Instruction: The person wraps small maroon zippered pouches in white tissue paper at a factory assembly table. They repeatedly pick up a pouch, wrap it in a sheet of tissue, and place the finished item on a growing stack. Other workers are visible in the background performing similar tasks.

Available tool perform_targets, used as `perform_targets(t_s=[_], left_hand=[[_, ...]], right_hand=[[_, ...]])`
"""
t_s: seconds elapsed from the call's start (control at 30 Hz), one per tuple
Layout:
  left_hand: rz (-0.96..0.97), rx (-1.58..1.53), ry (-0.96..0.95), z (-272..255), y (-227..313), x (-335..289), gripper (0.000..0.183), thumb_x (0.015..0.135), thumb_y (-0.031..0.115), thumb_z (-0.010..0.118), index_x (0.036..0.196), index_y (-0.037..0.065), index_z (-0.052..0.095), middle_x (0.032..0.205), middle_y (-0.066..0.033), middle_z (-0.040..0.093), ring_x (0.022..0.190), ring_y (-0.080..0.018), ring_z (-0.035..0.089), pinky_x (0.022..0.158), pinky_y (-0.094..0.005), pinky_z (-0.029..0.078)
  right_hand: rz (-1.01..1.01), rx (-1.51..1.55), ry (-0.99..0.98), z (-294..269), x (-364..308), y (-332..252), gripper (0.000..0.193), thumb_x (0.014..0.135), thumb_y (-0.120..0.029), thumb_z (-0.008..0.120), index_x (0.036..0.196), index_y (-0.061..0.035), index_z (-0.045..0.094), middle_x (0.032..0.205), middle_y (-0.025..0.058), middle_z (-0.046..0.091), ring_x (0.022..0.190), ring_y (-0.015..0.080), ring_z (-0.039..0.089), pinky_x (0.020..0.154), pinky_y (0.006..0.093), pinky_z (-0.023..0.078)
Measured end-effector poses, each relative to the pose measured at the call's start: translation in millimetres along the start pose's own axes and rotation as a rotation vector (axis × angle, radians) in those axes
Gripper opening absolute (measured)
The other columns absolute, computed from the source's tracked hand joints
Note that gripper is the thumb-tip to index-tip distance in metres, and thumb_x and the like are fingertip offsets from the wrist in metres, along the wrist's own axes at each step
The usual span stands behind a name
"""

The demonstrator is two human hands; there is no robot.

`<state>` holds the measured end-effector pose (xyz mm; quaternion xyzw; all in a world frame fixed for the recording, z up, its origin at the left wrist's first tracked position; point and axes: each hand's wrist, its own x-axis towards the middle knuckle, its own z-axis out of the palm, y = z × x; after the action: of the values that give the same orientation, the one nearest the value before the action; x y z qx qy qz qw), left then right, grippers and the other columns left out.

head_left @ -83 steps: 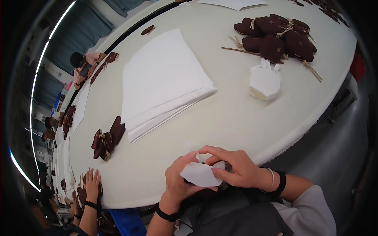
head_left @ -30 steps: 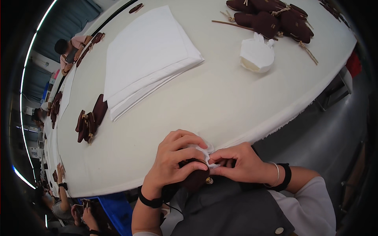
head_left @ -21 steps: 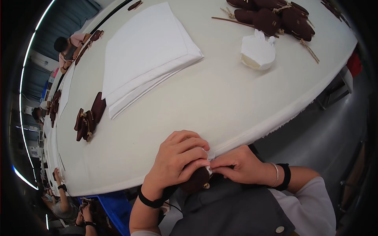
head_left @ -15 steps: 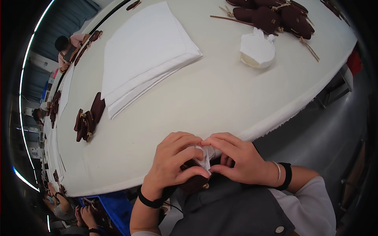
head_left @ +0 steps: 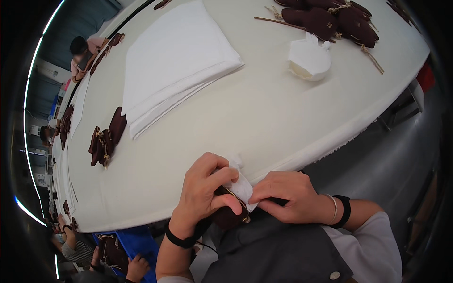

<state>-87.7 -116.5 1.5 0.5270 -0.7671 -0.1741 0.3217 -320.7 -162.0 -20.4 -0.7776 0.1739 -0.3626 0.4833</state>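
Note:
At the table's near edge, a dark brown zip pouch (head_left: pixel 228 218) is unzipped, its metal teeth showing along the opening. My left hand (head_left: pixel 203 188) grips the pouch, fingers curled at its far side and the thumb near the zip. Crumpled thin white material (head_left: pixel 242 187), paper or cloth, sticks out of the opening. My right hand (head_left: pixel 288 195) pinches that white material beside the zip pull, with thumb and fingers together. Part of the pouch is hidden behind my left hand.
White sheets (head_left: pixel 179 61) lie stacked across the table (head_left: pixel 188 155). Brown pouches (head_left: pixel 106 141) sit at left, and a pile of pouches (head_left: pixel 321 23) at far right, near a white knotted bundle (head_left: pixel 309 59). A blue bin (head_left: pixel 137 243) with pouches stands lower left, a co-worker's hands beside it.
My right hand has moved slightly away from my left, and more of the white material shows. My left thumb has lifted, baring the zip. The co-worker's hands at lower left have moved apart.

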Motion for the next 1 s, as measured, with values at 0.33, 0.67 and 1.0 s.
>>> perform_targets(t_s=[0.33, 0.67, 1.0], left_hand=[[0.055, 0.008, 0.157, 6.4, 0.1, 10.2, 0.067, 0.070, 0.075, 0.065, 0.077, 0.008, 0.063, 0.084, -0.0048, 0.060, 0.074, -0.0227, 0.058, 0.058, -0.0333, 0.046], [-0.086, 0.046, 0.104, 9.6, 3.9, 3.0, 0.049, 0.061, 0.049, 0.088, 0.066, 0.011, 0.057, 0.064, 0.0018, 0.056, 0.072, -0.0195, 0.058, 0.055, -0.0320, 0.044], [-0.081, -0.005, 0.089, -13.5, 21.7, 9.6, 0.032, 0.083, 0.031, 0.077, 0.105, 0.009, 0.069, 0.099, -0.0070, 0.065, 0.091, -0.0277, 0.060, 0.078, -0.0368, 0.050]], right_hand=[[0.271, 0.306, -0.039, 1.6, -3.8, 0.1, 0.018, 0.082, -0.006, 0.082, 0.097, -0.0010, 0.074, 0.094, 0.0086, 0.076, 0.084, 0.0181, 0.073, 0.075, 0.0296, 0.057], [0.240, 0.215, -0.114, 0.4, 7.5, -11.7, 0.019, 0.085, -0.017, 0.079, 0.091, -0.0012, 0.069, 0.077, 0.0086, 0.069, 0.064, 0.0138, 0.065, 0.058, 0.0275, 0.050], [0.580, 0.382, -0.008, 1.6, 23.8, -8.1, 0.011, 0.091, -0.009, 0.071, 0.092, 0.0002, 0.065, 0.081, 0.0028, 0.070, 0.065, 0.0037, 0.063, 0.056, 0.0206, 0.048]])
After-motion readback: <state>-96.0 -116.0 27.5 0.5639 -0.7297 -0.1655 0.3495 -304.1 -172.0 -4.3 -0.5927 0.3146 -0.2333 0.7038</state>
